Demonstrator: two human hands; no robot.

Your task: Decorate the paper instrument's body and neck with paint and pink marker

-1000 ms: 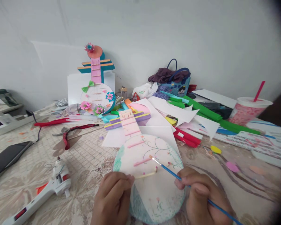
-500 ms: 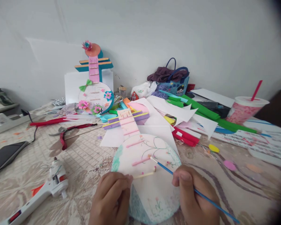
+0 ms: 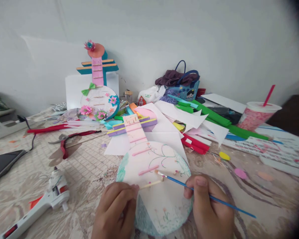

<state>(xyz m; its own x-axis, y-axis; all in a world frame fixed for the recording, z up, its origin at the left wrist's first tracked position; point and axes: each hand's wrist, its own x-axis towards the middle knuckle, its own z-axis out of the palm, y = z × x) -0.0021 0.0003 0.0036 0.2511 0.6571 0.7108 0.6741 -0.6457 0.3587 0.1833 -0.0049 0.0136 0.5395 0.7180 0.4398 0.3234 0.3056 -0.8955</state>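
Note:
A round white paper craft shaped like a lute [image 3: 154, 186] lies on the table in front of me, with a pink neck and purple and yellow crossbars [image 3: 133, 127]. My right hand [image 3: 209, 205] is closed on a thin blue paintbrush [image 3: 201, 194]; its tip rests on the disc near a pink strip [image 3: 148, 171]. My left hand [image 3: 114, 209] is curled at the disc's left edge, its fingertips pinching the end of a pale thin stick [image 3: 150, 183] that lies across the disc.
A white glue gun [image 3: 40, 202] lies at the left, with a phone [image 3: 2, 162] and red-handled pliers [image 3: 64, 146] beyond. A finished lute craft [image 3: 98, 96] stands against the wall. Coloured paper rolls [image 3: 214, 118], a blue bag [image 3: 184, 89] and a pink cup with straw [image 3: 256, 114] crowd the back right.
The brush has tilted flatter and its tip has slid a little left and down on the disc. My left hand has kept its hold on the stick.

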